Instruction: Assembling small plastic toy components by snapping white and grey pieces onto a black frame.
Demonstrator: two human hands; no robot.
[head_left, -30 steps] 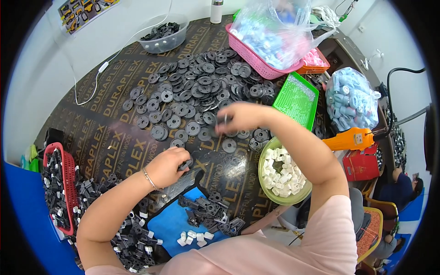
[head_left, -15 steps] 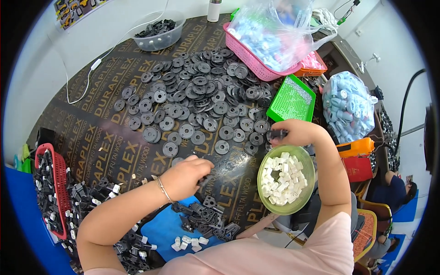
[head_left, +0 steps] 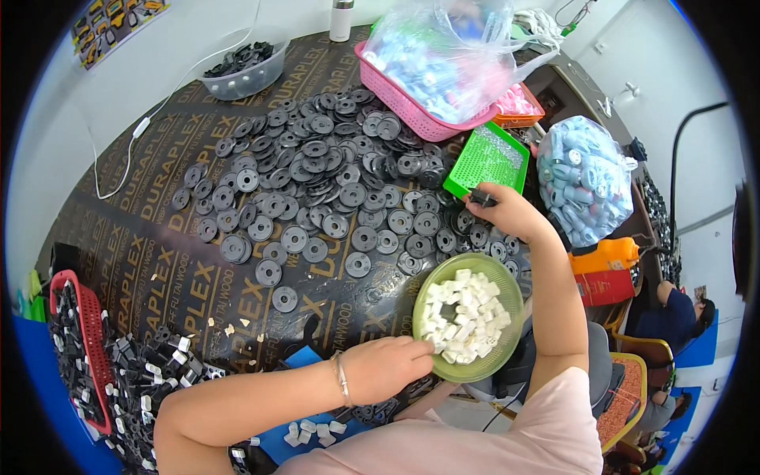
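Note:
My right hand [head_left: 507, 212] pinches a small black plastic part [head_left: 481, 198] beside the green perforated tray [head_left: 484, 162]. My left hand [head_left: 393, 369] is at the near left rim of a pale green basket [head_left: 514, 336], its fingers drawn together. The fingertips meet the small white plastic pieces [head_left: 467, 317] heaped inside; whether they grip one is hidden. Below my left forearm, a blue sheet [head_left: 277, 450] carries a few white pieces [head_left: 317, 431] and black plastic parts [head_left: 372, 413], partly covered by my hand.
Many black discs [head_left: 317, 170] are heaped across the dark table. A pink basket [head_left: 419, 117] with bagged light-blue parts stands behind, near a bag of blue parts [head_left: 586, 182]. A red basket [head_left: 95, 356] and loose black-and-white parts lie left. An orange tool [head_left: 606, 255] lies right.
My left hand has moved right from above the black parts to the pale green basket's rim. My right hand, holding the black part, has shifted toward the green tray. The whole view has shifted slightly.

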